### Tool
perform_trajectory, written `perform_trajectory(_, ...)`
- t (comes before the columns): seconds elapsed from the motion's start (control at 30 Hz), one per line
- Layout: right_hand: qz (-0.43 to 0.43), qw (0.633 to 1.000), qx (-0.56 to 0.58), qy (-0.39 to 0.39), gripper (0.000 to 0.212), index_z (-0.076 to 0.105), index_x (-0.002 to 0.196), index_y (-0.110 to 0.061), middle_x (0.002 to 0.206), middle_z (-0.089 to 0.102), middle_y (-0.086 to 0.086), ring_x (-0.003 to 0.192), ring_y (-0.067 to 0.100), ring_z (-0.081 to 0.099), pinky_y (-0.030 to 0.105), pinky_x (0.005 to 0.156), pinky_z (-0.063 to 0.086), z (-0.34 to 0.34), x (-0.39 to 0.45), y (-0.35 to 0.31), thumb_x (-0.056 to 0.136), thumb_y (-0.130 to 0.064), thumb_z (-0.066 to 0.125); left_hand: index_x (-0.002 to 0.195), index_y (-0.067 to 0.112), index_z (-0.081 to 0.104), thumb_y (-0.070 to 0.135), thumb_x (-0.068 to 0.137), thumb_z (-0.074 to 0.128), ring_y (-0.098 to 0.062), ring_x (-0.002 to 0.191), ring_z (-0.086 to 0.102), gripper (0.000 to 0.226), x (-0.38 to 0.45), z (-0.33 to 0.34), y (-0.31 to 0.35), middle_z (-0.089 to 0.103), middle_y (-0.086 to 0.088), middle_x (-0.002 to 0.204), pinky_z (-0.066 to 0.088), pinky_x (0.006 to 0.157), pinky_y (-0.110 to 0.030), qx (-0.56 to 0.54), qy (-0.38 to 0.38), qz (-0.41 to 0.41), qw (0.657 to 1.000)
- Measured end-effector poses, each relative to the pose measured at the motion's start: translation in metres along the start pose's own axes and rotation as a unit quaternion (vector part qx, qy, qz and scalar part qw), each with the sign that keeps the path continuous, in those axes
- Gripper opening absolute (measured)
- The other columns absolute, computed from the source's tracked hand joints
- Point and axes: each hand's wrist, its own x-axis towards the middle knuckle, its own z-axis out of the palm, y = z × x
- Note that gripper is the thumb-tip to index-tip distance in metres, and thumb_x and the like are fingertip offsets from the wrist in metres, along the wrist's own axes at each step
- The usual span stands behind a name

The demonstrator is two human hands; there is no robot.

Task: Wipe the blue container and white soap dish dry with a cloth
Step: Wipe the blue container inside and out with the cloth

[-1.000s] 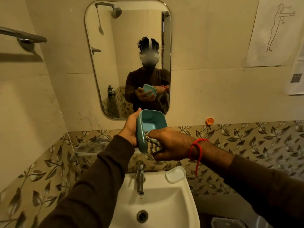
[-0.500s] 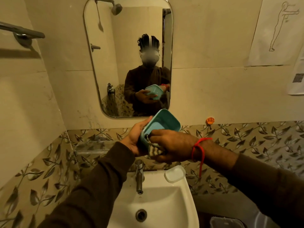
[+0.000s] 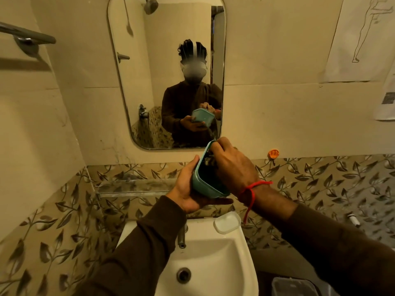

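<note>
Two hands: both raised above the sink, meeting at the blue container in front of the mirror's lower edge.
Left hand (image 3: 188,189): palm up under the blue container, fingers closed around its underside and left wall.
Blue container (image 3: 202,184): held in the air, tilted on its side with the opening facing right, above the tap.
Cloth (image 3: 208,160): only a small striped bit shows inside the container, bunched under the right hand.
Right hand (image 3: 233,167): reaches into the container's opening from the right, fingers curled closed on the cloth; a red thread circles the wrist.
Tap (image 3: 181,236): stands at the far edge of the sink, below the hands.
Sink (image 3: 235,263): white, near the bottom of the view.
White soap dish (image 3: 227,222): rests on the sink's far right corner, right of the tap, apart from both hands.
</note>
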Motion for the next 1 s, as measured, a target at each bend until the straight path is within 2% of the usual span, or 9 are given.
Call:
perform_trajectory(0.13, 0.055, 0.997, 0.055, 0.004, 0.038, 0.047, 0.123, -0.012, 0.124, 0.046, 0.007, 0.102, 0.027, 0.057, 0.039, 0.083, 0.055, 0.005, 0.01, -0.003, 0.088, -0.014, 0.062, 0.135, 0.017, 0.062, 0.065, 0.096, 0.041, -0.047, 0.116, 0.063, 0.065, 0.002, 0.003, -0.01, 0.065, -0.025, 0.131, 0.044, 0.101, -0.068, -0.019, 0.001, 0.014, 1.0)
perform_trajectory(0.27, 0.068, 0.989, 0.135, 0.005, 0.035, 0.054, 0.118, -0.015, 0.123, 0.051, 0.006, 0.108, 0.024, 0.053, 0.032, 0.092, 0.05, 0.008, 0.017, -0.002, 0.084, -0.008, 0.064, 0.131, 0.017, 0.065, 0.064, 0.097, 0.039, -0.043, 0.1, 0.072, 0.063, 0.001, 0.005, -0.011, 0.069, -0.024, 0.124, 0.054, 0.088, -0.062, -0.008, 0.005, 0.037, 0.999)
perform_trajectory(0.37, 0.009, 0.984, 0.178, -0.02, 0.035, 0.058, 0.112, -0.016, 0.118, 0.056, 0.004, 0.107, 0.02, 0.054, 0.026, 0.09, 0.047, 0.003, 0.015, 0.005, 0.08, -0.012, 0.07, 0.132, 0.02, 0.065, 0.064, 0.097, 0.041, -0.044, 0.101, 0.071, 0.061, -0.002, 0.003, -0.006, 0.07, -0.024, 0.122, 0.056, 0.083, -0.063, 0.015, 0.014, 0.051, 0.998)
perform_trajectory(0.5, -0.079, 0.973, 0.214, -0.042, 0.034, 0.061, 0.103, -0.017, 0.108, 0.061, 0.001, 0.098, 0.017, 0.059, 0.035, 0.085, 0.055, -0.001, 0.007, 0.019, 0.073, -0.007, 0.073, 0.131, 0.024, 0.065, 0.063, 0.097, 0.04, -0.044, 0.115, 0.062, 0.057, -0.003, -0.001, -0.005, 0.066, -0.022, 0.129, 0.052, 0.087, -0.066, 0.037, 0.021, 0.057, 0.997)
perform_trajectory(0.63, -0.172, 0.95, 0.236, -0.111, 0.03, 0.067, 0.104, -0.017, 0.108, 0.067, -0.001, 0.1, 0.011, 0.063, 0.028, 0.087, 0.055, -0.004, -0.007, 0.012, 0.077, -0.005, 0.072, 0.133, 0.02, 0.065, 0.064, 0.095, 0.044, -0.044, 0.132, 0.051, 0.062, -0.003, -0.005, -0.001, 0.058, -0.022, 0.141, 0.036, 0.106, -0.072, 0.037, -0.011, 0.026, 0.999)
perform_trajectory(0.73, -0.231, 0.941, 0.2, -0.144, 0.036, 0.07, 0.106, -0.01, 0.11, 0.069, 0.006, 0.103, 0.018, 0.065, 0.025, 0.089, 0.053, -0.012, -0.008, 0.01, 0.072, 0.002, 0.073, 0.132, 0.018, 0.065, 0.064, 0.096, 0.044, -0.042, 0.131, 0.052, 0.063, 0.0, -0.006, -0.002, 0.057, -0.024, 0.141, 0.027, 0.108, -0.076, 0.016, -0.032, 0.007, 0.999)
perform_trajectory(0.8, -0.265, 0.946, 0.129, -0.136, 0.041, 0.07, 0.108, -0.007, 0.115, 0.067, 0.01, 0.106, 0.025, 0.064, 0.026, 0.088, 0.049, -0.016, -0.005, 0.011, 0.069, 0.002, 0.077, 0.124, 0.021, 0.071, 0.062, 0.098, 0.041, -0.044, 0.123, 0.06, 0.057, 0.0, -0.003, -0.004, 0.066, -0.023, 0.13, 0.031, 0.102, -0.081, 0.009, -0.037, 0.022, 0.999)
perform_trajectory(0.87, -0.294, 0.948, 0.05, -0.112, 0.043, 0.069, 0.11, -0.008, 0.119, 0.064, 0.011, 0.11, 0.028, 0.062, 0.03, 0.087, 0.05, -0.019, 0.0, 0.014, 0.069, -0.007, 0.081, 0.117, 0.021, 0.074, 0.061, 0.099, 0.04, -0.046, 0.111, 0.067, 0.055, -0.001, 0.002, -0.003, 0.071, -0.022, 0.12, 0.037, 0.098, -0.08, -0.007, -0.043, 0.044, 0.998)
perform_trajectory(1.0, -0.243, 0.967, -0.053, -0.055, 0.044, 0.068, 0.111, -0.009, 0.116, 0.066, 0.013, 0.105, 0.031, 0.065, 0.041, 0.071, 0.061, -0.026, 0.016, 0.022, 0.069, -0.013, 0.082, 0.135, 0.024, 0.061, 0.063, 0.097, 0.045, -0.048, 0.117, 0.062, 0.057, -0.001, 0.005, -0.001, 0.064, -0.026, 0.132, 0.048, 0.09, -0.073, 0.002, -0.036, 0.052, 0.998)
